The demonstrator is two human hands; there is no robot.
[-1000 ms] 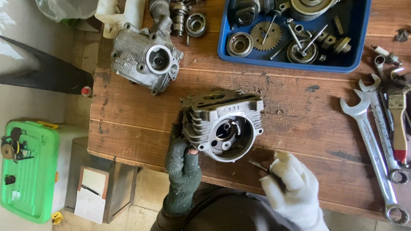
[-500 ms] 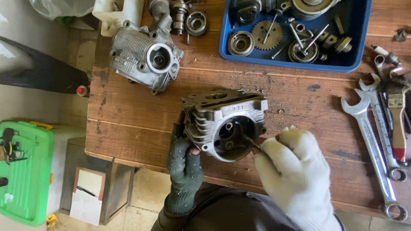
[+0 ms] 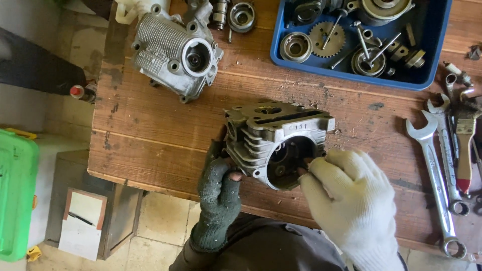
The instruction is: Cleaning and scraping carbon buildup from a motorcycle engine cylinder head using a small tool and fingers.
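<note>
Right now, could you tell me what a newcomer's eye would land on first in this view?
First, the finned metal cylinder head at the middle of the wooden bench, steadied by the left hand in a dark glove while the right hand in a white glove reaches into its round opening. Next, the blue tray of gears and parts at top right, and the spanners along the right edge.

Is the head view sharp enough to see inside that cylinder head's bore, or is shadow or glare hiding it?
Head view: sharp, evenly lit, no harsh glare; the cylinder head casting is crisp, but its bore is in deep shadow, and the right hand covers the opening's edge; left hand clear.
</note>
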